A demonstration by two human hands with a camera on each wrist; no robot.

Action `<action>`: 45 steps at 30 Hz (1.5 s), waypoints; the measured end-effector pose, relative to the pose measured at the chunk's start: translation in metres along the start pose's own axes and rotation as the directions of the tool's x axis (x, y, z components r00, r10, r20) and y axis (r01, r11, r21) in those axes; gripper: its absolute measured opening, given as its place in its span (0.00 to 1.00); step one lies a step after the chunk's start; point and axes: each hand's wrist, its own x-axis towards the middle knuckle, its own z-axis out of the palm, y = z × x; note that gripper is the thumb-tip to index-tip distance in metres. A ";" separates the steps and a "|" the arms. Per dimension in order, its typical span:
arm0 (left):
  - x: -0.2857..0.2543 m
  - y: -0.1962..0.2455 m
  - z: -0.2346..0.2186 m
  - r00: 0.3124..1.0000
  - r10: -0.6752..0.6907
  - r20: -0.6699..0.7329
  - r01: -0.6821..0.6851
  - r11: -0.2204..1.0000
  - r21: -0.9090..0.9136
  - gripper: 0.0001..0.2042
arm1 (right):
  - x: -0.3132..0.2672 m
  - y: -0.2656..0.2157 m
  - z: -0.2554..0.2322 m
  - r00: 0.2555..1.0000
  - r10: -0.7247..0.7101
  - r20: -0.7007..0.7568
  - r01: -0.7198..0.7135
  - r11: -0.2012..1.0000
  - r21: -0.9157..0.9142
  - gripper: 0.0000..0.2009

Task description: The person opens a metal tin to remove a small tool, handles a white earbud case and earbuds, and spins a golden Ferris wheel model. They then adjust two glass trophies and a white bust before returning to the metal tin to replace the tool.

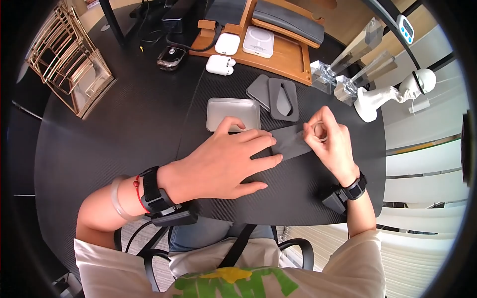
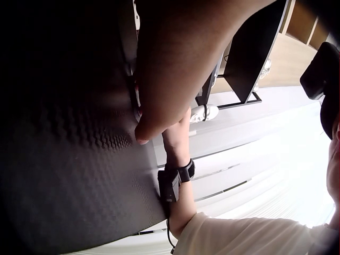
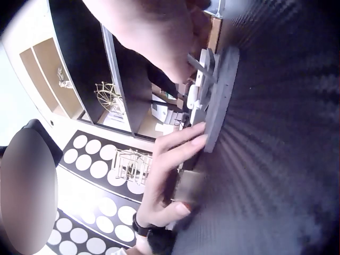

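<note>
A dark grey flat rectangular piece (image 1: pixel 290 141) lies on the black table between my two hands. My left hand (image 1: pixel 223 159) spreads over the table with its fingers extended, fingertips at the left end of the piece. With thumb and fingers curled, my right hand (image 1: pixel 330 144) pinches the piece at its right end. In the right wrist view, a thin flap stands raised from the grey piece (image 3: pixel 224 98) by the right fingers. An open silver metal tin (image 1: pixel 233 111) sits just beyond my left hand. Mostly a finger of the left hand (image 2: pixel 170 79) fills the left wrist view.
Two grey flat pads, one with a cut-out (image 1: pixel 283 99), lie beyond the tin. Behind are white earbuds (image 1: pixel 220 65), a brown desk organizer (image 1: pixel 293 67) and a black glossy object (image 1: pixel 171 58). A gold wire rack (image 1: pixel 74 64) stands left, a white bust (image 1: pixel 367 104) right.
</note>
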 end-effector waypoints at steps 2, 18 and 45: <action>0.000 -0.001 0.000 1.000 -0.008 0.015 0.008 1.000 -0.026 0.24 | -0.004 0.000 0.005 0.996 -0.052 -0.076 0.053 0.999 0.008 0.08; -0.001 -0.001 0.004 0.999 -0.010 -0.039 0.012 0.999 0.033 0.22 | -0.005 0.006 0.009 0.990 0.076 -0.117 -0.033 0.942 0.334 0.06; -0.001 -0.003 0.010 0.999 -0.015 -0.042 0.017 0.999 0.030 0.18 | -0.005 -0.004 0.011 0.998 0.065 -0.019 -0.049 0.885 0.463 0.06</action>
